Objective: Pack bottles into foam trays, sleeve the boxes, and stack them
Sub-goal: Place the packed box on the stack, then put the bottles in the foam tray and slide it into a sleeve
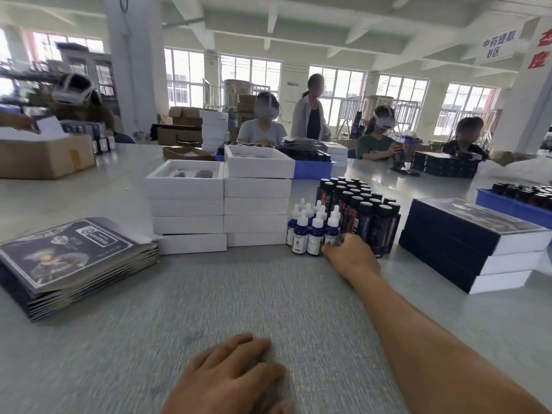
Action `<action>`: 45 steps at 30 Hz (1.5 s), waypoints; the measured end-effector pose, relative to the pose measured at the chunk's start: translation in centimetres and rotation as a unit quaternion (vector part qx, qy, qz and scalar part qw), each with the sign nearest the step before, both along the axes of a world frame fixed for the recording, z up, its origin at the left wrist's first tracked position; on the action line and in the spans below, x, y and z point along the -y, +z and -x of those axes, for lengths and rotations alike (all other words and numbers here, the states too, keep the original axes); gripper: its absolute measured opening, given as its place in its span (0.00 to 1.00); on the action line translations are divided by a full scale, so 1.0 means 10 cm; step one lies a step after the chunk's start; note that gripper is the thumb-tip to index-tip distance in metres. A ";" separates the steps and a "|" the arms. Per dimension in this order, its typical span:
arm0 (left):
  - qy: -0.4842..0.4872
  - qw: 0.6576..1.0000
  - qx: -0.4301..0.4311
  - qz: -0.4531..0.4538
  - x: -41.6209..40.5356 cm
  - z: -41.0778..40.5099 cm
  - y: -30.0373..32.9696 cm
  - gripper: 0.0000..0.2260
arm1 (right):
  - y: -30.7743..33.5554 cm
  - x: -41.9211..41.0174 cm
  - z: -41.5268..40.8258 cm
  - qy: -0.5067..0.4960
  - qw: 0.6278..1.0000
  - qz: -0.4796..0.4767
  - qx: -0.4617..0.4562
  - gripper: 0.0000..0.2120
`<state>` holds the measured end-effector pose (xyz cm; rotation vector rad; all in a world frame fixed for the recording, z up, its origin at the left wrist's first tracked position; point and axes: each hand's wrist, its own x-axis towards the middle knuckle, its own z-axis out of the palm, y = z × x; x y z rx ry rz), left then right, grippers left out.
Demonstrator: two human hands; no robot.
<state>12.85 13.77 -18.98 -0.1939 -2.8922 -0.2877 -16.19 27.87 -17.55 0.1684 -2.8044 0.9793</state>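
- A bare stretch of grey table (pixel 209 294) fills the frame's centre, hemmed by stacks on three sides.
- Two stacks of white foam trays (pixel 221 204) rise at centre, four and five high; three sleeved boxes (pixel 475 243) lie stacked at right, long axes running up-left.
- Flat sleeves (pixel 74 261) pile at left.
- Dropper bottles (pixel 313 228), roughly eight, stand upright beside dark tubes (pixel 364 210).
- Right hand (pixel 349 255) touches the bottles; its grip cannot be told.
- Left hand (pixel 236 375) rests flat, fingers relaxed.

Bright workshop hall, daylight throughout.
Tall multi-pane windows (pixel 251 82) along the far wall, white beamed ceiling (pixel 298 22), thick white pillar (pixel 134 64) at left, hanging sign (pixel 494 46) at right, long pale grey tables (pixel 119 294) across the room.
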 end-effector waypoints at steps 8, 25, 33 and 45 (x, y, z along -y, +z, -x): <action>0.013 0.993 0.047 -0.108 0.18 0.16 0.31 0.19 | -0.11 0.00 0.03 -0.036 0.999 0.002 -0.033 0.13; 0.241 0.955 -0.107 0.134 0.84 2.27 1.59 0.14 | -0.15 -0.06 -0.01 -0.035 0.991 0.118 -0.059 0.10; 0.153 0.955 -0.253 0.020 0.56 1.75 1.57 0.17 | -0.09 -0.10 -0.04 -0.039 0.985 0.160 -0.057 0.08; -0.029 0.978 -0.183 0.097 -0.14 0.03 0.20 0.25 | 0.15 -0.16 -0.51 0.017 0.960 0.276 -0.051 0.10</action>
